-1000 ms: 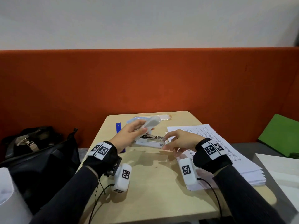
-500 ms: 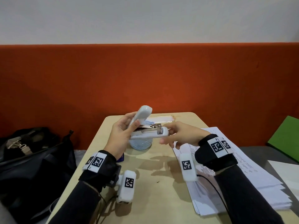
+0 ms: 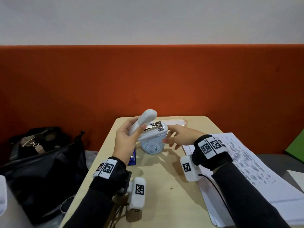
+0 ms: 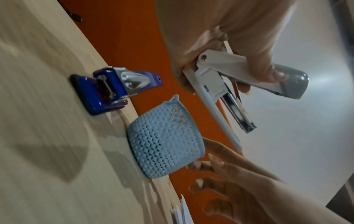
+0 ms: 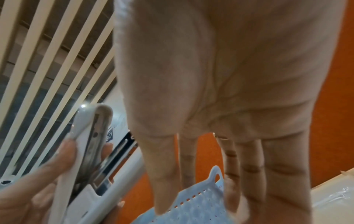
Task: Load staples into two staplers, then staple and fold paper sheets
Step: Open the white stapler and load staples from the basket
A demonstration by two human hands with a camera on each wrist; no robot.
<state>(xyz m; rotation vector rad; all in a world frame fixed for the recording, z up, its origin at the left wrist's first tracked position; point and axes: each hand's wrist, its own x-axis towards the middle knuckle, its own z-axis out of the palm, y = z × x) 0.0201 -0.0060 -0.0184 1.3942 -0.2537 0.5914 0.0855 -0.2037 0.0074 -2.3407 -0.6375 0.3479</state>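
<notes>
My left hand (image 3: 127,137) grips a white stapler (image 3: 148,125) (image 4: 226,78) held in the air above the table, its lid swung up and the metal staple channel (image 3: 153,126) bared. My right hand (image 3: 177,137) is open, fingers straight and spread, next to the pale blue mesh basket (image 3: 152,144) (image 4: 164,144) (image 5: 193,207) and just under the stapler's front end; it holds nothing. A blue stapler (image 3: 132,157) (image 4: 113,91) lies on the table left of the basket. A stack of printed paper sheets (image 3: 250,175) lies at the right.
The small beige table (image 3: 164,186) ends close to an orange padded wall (image 3: 148,79). A clear flat packet (image 3: 176,122) lies at the table's far edge. A black bag (image 3: 37,158) sits off the left side, a green folder (image 3: 296,150) off the right.
Both hands lifted the white stapler off the table and its lid opened wider. My right hand has let go of its front end and dropped beside the basket.
</notes>
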